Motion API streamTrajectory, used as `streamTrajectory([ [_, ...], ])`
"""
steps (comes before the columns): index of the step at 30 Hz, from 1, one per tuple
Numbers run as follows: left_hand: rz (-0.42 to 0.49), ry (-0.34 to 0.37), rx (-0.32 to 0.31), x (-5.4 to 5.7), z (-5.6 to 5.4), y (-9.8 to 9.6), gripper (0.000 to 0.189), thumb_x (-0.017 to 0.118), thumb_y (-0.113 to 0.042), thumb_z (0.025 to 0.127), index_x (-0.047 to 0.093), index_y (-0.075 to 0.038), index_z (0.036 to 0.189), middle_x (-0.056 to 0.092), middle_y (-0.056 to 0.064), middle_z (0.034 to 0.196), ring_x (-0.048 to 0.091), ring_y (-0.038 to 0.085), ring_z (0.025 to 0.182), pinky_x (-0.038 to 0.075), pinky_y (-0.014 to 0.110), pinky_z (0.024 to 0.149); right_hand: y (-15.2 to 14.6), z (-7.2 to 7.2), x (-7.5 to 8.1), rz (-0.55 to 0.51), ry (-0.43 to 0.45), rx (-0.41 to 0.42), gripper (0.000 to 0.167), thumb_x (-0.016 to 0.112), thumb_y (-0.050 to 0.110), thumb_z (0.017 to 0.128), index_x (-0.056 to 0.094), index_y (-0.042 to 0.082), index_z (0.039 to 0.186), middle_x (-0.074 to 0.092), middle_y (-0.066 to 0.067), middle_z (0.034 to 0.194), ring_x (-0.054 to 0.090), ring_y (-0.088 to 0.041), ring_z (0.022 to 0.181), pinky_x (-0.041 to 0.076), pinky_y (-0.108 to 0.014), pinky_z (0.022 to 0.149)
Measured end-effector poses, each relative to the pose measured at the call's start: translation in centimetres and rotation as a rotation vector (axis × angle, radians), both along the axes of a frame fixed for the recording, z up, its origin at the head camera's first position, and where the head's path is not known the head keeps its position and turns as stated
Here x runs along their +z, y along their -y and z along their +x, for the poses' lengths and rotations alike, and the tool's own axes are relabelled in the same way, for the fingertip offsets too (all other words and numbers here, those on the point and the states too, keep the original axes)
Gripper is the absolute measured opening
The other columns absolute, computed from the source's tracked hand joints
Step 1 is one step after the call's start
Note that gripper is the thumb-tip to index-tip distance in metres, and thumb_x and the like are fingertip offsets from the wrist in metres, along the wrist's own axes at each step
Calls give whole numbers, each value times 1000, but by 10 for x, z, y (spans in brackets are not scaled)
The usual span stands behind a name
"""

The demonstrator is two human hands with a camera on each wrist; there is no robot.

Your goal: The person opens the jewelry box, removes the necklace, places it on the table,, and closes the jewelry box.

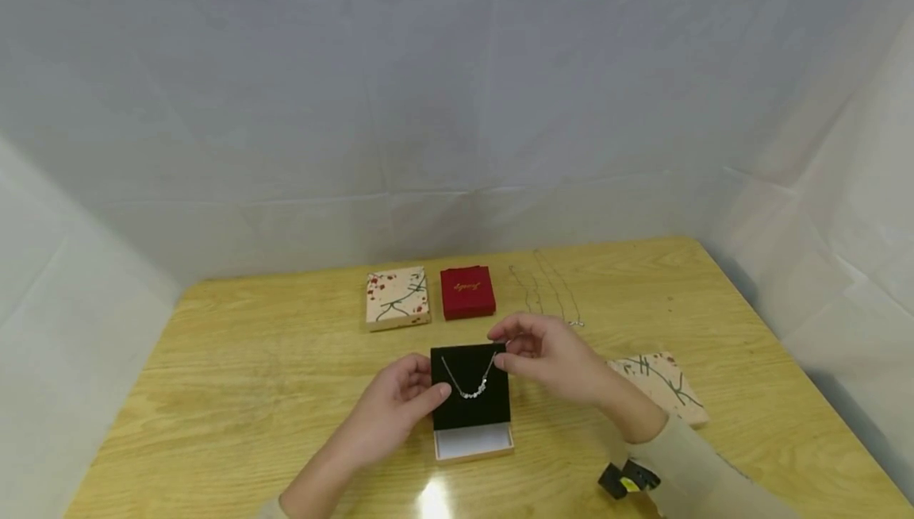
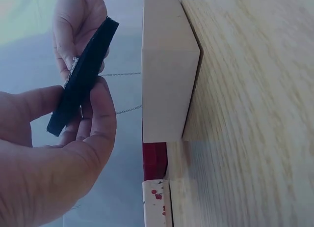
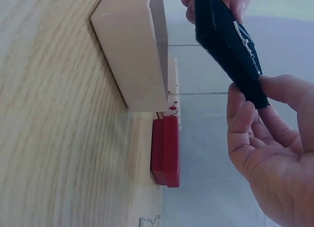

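Observation:
A black velvet-like jewelry pad [image 1: 457,416] is held tilted above a small cardboard box base [image 1: 474,444] with a white inside. Across the pad's front hangs a silver necklace [image 1: 471,394] with a row of sparkling stones. My left hand [image 1: 393,408] grips the pad's left edge, thumb on the front and fingers behind. At the upper right corner, my right hand [image 1: 553,356] pinches the pad between thumb and fingers. Both wrist views show the pad [image 3: 228,45] apart from the box. Two strands of thin chain [image 2: 128,110] hang behind it toward the box.
Behind the hands lie a flower-patterned lid or box [image 1: 397,297] and a red box [image 1: 467,292] with gold lettering. Another silver necklace [image 1: 574,323] is spread at the back right. A second flower-patterned piece [image 1: 660,384] lies by the right forearm.

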State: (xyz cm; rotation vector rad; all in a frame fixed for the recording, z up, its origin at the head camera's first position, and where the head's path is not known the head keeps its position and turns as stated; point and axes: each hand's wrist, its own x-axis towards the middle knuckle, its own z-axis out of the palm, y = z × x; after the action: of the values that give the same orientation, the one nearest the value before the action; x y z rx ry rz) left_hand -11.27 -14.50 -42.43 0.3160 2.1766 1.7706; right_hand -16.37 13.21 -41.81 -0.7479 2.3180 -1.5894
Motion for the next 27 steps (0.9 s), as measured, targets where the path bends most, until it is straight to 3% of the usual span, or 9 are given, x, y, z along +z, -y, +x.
streamTrajectory([
  [4, 12, 10, -3, -1, 0, 0, 34, 67, -15, 105, 59, 10, 127, 70, 13, 106, 71, 23, 98, 61, 29, 83, 0, 0, -1, -13, 12, -3, 31, 75, 9, 99, 67, 2, 128, 68, -13, 126, 71, -24, 100, 63, -32, 84],
  [7, 12, 14, 2, -1, -1, 0, 34, 68, -15, 104, 59, 9, 126, 70, 12, 105, 70, 22, 95, 61, 29, 80, 1, 1, -1, 8, -54, -20, 33, 76, 8, 98, 67, 7, 130, 66, -10, 127, 70, -24, 104, 62, -34, 85],
  [10, 17, 17, 8, -1, -1, 0, 33, 67, -14, 105, 58, 10, 125, 70, 12, 103, 69, 21, 92, 60, 29, 77, 2, 4, 0, 80, -237, -58, 37, 78, 10, 96, 67, 12, 132, 65, -2, 130, 65, -21, 110, 60, -36, 87],
  [13, 30, 23, 9, -1, -2, 0, 32, 67, -13, 105, 57, 10, 125, 72, 12, 103, 70, 21, 91, 60, 29, 76, 4, 8, 0, 153, -496, -72, 35, 81, 12, 93, 70, 14, 126, 65, 2, 130, 61, -20, 116, 58, -40, 94],
  [18, 59, 44, 9, -2, -2, 1, 34, 65, -13, 105, 56, 11, 127, 75, 15, 108, 72, 22, 92, 59, 29, 77, 9, 11, -1, 219, -867, 19, 28, 85, 11, 87, 74, 14, 112, 67, 2, 118, 58, -19, 113, 53, -40, 100],
  [21, 84, 62, 8, -3, -2, 2, 34, 64, -14, 106, 54, 11, 127, 75, 16, 112, 72, 21, 94, 59, 28, 79, 11, 13, -1, 280, -996, 91, 25, 86, 13, 87, 76, 15, 110, 68, 3, 115, 59, -17, 110, 53, -35, 98],
  [27, 145, 98, -16, -4, -2, 2, 35, 61, -14, 108, 49, 11, 129, 74, 20, 116, 73, 22, 99, 59, 28, 83, 14, 17, -4, 385, -1115, 157, 24, 88, 18, 88, 80, 17, 110, 72, 5, 114, 61, -16, 110, 54, -30, 96],
])
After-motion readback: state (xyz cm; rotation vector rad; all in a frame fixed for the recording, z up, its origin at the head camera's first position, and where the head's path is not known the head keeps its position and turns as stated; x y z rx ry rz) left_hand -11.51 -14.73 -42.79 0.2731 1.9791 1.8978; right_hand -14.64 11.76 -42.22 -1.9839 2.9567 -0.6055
